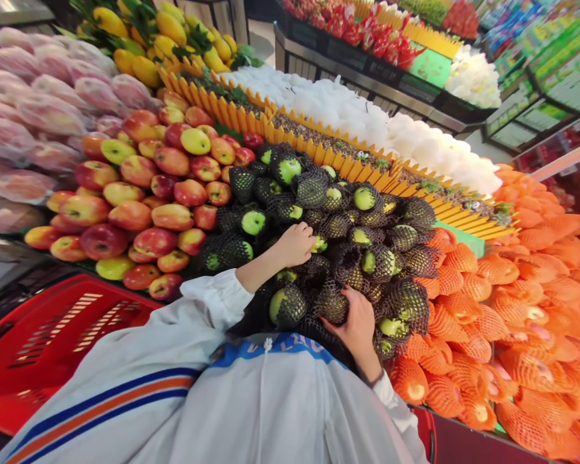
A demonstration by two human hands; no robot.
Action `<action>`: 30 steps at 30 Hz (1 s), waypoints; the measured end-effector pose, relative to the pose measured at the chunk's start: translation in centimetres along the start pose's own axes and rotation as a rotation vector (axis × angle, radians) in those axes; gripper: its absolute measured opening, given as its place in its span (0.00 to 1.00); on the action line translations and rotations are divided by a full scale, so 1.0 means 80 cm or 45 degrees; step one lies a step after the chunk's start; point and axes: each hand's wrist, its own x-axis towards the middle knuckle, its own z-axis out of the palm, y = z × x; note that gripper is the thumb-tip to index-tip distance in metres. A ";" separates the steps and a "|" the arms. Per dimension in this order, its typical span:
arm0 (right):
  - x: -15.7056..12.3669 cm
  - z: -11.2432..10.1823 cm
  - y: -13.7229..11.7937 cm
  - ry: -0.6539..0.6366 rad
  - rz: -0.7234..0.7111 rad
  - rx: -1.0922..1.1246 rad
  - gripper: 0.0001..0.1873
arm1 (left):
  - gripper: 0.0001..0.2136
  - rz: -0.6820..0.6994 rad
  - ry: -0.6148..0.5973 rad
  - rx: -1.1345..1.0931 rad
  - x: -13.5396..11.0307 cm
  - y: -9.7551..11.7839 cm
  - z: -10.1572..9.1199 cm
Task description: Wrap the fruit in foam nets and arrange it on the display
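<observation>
My left grip [297,246] lies over the heap of green fruit [400,238], fingers curled down against a fruit whose yellow-green skin [319,244] shows beside my fingertips; I cannot tell whether it is clamped on anything there. My right grip [360,322], to the right and nearer me, is spread around one netted fruit [332,304] at the near edge of the heap, thumb on its near side and fingers on its right; I cannot tell how tightly it presses. Most of the green fruit sits in black net sleeves, with skin bare at the sleeve openings. Left of the heap is a pile of red and yellow apples [138,171], unwrapped, and beyond them lie pink fruit [53,103] in clear plastic. To the right, more fruit is packed in orange net sleeves [464,303]. At the near left stands a red basket [130,303] with slots through its wall. Along the far side, an orange picket fence [265,125] borders a narrow strip holding pebbles and small plants [381,164]; behind it are rows of white-wrapped goods [338,106]. Yellow fruit [171,27] with green leaves is heaped at the far left. Farther off, a black bin [415,93] holds red packets [355,32].
</observation>
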 end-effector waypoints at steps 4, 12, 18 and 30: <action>-0.004 0.005 0.000 0.019 0.003 -0.029 0.38 | 0.11 0.010 0.129 0.026 0.032 -0.006 0.006; 0.001 0.006 0.000 0.026 -0.008 -0.075 0.37 | 0.20 -0.187 0.047 -0.040 0.078 0.002 0.015; 0.003 0.004 -0.002 0.031 -0.025 -0.083 0.38 | 0.07 -0.081 -0.052 -0.076 0.107 -0.014 -0.014; 0.001 0.006 0.000 0.008 0.000 -0.081 0.38 | 0.38 -0.017 -0.116 -0.050 0.158 0.017 -0.021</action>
